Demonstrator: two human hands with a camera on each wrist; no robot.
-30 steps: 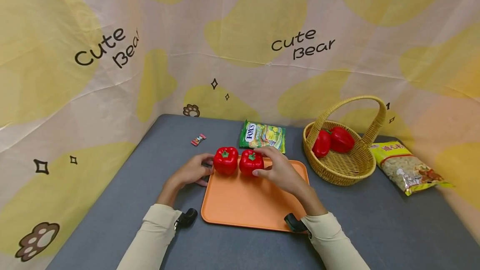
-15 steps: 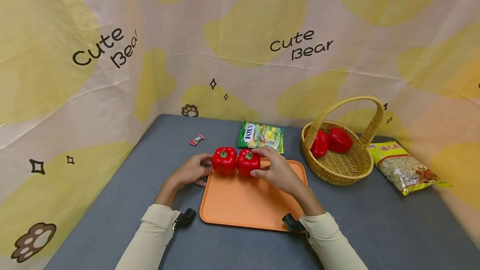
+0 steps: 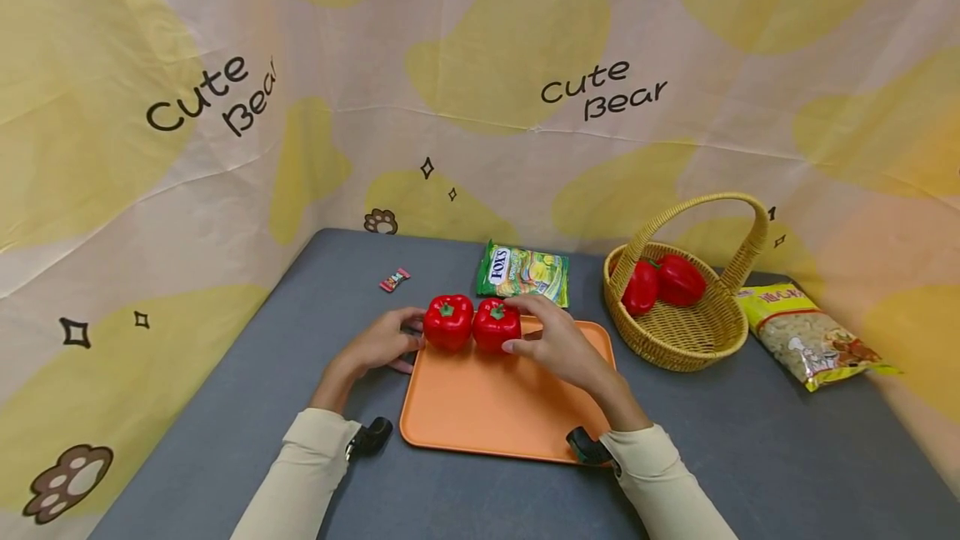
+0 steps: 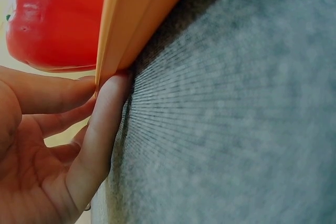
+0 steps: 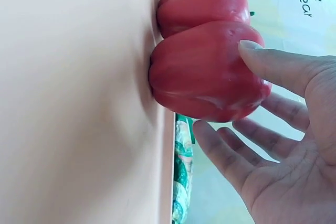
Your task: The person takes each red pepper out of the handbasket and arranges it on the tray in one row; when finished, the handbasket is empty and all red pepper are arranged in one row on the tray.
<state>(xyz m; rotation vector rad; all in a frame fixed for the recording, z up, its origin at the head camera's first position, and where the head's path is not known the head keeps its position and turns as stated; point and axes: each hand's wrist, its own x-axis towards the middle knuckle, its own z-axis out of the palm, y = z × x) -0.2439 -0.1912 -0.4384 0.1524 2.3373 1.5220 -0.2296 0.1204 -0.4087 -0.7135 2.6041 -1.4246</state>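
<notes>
Two red bell peppers stand side by side, stems up, at the far left of an orange tray (image 3: 491, 411). My left hand (image 3: 375, 346) is at the tray's left edge. In the left wrist view its thumb (image 4: 58, 90) touches the rim and a finger reaches under it, pinching the edge beside the left bell pepper (image 3: 448, 323). My right hand (image 3: 558, 348) holds the right bell pepper (image 3: 491, 336), its thumb on the near side and fingers behind. In the right wrist view that bell pepper (image 5: 205, 72) rests on the tray, touching the other.
A wicker basket (image 3: 693, 358) with a tall handle holds two more red peppers (image 3: 681, 280) at the back right. A green candy bag (image 3: 528, 272) lies behind the tray. A small wrapped candy (image 3: 394, 279) is further left. Right of the basket lies a yellow-topped food packet (image 3: 813, 336).
The right bell pepper and my right hand have shifted slightly left, bringing that pepper against the left one. My left hand stays at the tray's edge.
</notes>
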